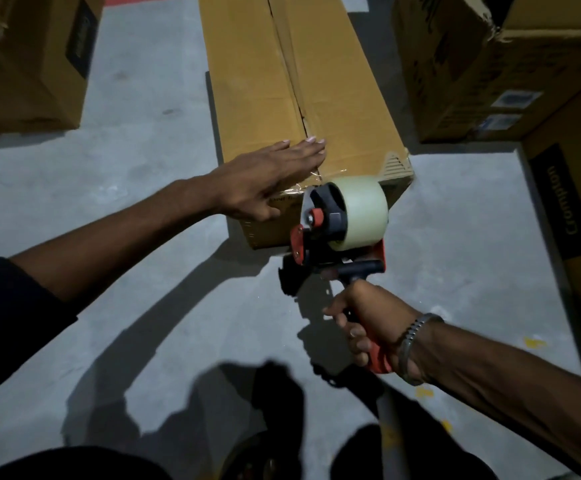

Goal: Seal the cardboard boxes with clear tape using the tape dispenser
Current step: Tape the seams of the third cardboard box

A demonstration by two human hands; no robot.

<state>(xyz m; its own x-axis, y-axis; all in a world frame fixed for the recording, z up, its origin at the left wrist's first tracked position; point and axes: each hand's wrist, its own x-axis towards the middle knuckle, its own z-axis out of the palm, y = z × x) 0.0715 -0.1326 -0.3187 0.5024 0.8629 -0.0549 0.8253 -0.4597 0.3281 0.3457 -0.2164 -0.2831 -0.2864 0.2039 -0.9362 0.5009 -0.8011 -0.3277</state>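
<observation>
The word "Crompton" stood in gold letters, running lengthwise, on a black label [563, 202] on the side of the cardboard box at the right edge [580, 140]. A similar dark label [80, 41] sat on the box at upper left [22, 64], and its lettering was possibly the same brand, though too dim to read. Small print on the near end of the long box [303, 98] in the middle, just under the left hand [271, 174], and the white stickers [510, 109] on the stacked box at upper right [472, 64] were too small to make out.
</observation>
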